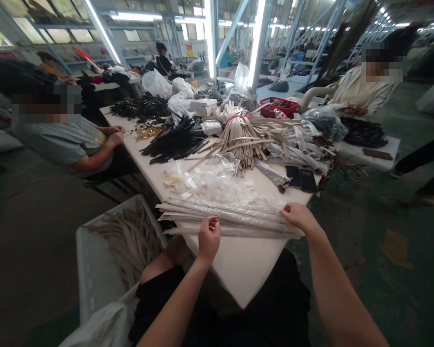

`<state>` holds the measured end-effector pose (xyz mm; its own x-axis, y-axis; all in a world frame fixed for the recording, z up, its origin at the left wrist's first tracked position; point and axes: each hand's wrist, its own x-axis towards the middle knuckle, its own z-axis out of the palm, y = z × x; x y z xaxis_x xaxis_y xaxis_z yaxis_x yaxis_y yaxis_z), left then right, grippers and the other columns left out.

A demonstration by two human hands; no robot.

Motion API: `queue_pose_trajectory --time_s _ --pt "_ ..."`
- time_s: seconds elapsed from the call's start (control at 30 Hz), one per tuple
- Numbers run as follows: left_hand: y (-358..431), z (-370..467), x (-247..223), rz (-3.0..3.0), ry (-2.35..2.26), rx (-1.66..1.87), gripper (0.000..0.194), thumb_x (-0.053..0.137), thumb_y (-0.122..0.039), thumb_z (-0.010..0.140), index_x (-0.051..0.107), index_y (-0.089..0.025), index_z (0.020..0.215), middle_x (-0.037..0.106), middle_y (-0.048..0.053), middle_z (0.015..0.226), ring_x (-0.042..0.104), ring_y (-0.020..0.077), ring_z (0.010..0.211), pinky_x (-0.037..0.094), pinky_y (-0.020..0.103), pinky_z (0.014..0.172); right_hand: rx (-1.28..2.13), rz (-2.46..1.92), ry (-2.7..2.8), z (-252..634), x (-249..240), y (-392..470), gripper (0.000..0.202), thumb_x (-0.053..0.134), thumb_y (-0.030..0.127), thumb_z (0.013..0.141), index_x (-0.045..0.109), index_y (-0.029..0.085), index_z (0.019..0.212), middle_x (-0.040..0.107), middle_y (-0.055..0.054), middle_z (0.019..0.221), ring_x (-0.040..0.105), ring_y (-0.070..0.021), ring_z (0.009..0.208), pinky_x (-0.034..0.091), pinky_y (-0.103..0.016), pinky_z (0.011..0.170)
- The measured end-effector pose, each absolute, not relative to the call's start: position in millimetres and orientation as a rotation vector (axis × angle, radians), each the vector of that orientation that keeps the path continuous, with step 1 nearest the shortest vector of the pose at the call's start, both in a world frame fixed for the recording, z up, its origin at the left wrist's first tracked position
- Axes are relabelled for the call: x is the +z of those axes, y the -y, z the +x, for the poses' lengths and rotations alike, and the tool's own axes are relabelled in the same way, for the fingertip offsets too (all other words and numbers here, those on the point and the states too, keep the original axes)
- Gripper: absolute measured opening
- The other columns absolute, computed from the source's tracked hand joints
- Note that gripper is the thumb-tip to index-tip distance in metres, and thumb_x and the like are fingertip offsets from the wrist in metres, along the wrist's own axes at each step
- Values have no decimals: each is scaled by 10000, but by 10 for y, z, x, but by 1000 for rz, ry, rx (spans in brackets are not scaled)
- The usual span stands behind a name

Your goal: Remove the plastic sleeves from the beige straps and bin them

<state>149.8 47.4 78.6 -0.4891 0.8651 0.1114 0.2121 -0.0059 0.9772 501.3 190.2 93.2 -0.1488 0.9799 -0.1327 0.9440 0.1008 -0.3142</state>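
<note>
A stack of long beige strips, some in clear plastic, lies across the near part of the white table. My left hand is over the strips' near side, left of their middle, with its fingers curled together; what they hold, if anything, is too small to tell. At the right end of the stack, my right hand has thumb and fingertips closed at the strips' upper edge. Crumpled clear plastic bags lie just behind the strips.
Black strips, a tied beige bundle, two phones and a red basket are farther back. A bin of beige strips stands at the left. One person sits left, another back right.
</note>
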Motion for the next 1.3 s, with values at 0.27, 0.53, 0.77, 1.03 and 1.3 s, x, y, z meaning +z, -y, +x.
queue_pose_trajectory --time_s 0.27,0.53,0.77,1.03,1.3 --pt "-767 1816 779 1733 -1615 1203 495 695 -326 800 606 -258 1283 479 130 1478 295 346 1447 101 535 1204 364 -1823 1937 4424 1054 -2089 293 557 401 866 702 150 824 720 -180 933 646 -291 930 437 -363 879" --pt "-875 2062 892 1070 -1241 1400 368 656 -513 847 735 -204 1032 695 131 1143 602 306 1143 428 428 1026 1077 -1187 1905 3641 1345 -1644 219 502 306 910 636 184 1032 697 -39 733 638 -173 644 476 -269 646" --pt "-1124 1934 844 501 -990 1378 350 808 -428 720 729 -139 902 741 125 1002 687 207 866 521 292 769 1293 -1178 1925 3339 1089 -1315 204 581 372 882 693 202 885 680 -28 724 598 -166 618 455 -263 586" --pt "-1306 1416 1189 358 -836 1415 150 716 -262 810 695 -161 919 727 122 1114 692 223 1000 535 344 868 1725 -1157 1899 3560 1037 -1312 271 574 399 865 698 161 828 674 -12 638 618 -141 535 439 -229 530" --pt "-1606 879 1456 256 -869 1622 55 674 -187 867 653 -182 918 725 22 869 696 132 779 538 308 836 1765 -1187 1908 3775 1010 -1317 279 625 420 829 714 157 795 660 -2 596 566 -119 479 385 -216 481"
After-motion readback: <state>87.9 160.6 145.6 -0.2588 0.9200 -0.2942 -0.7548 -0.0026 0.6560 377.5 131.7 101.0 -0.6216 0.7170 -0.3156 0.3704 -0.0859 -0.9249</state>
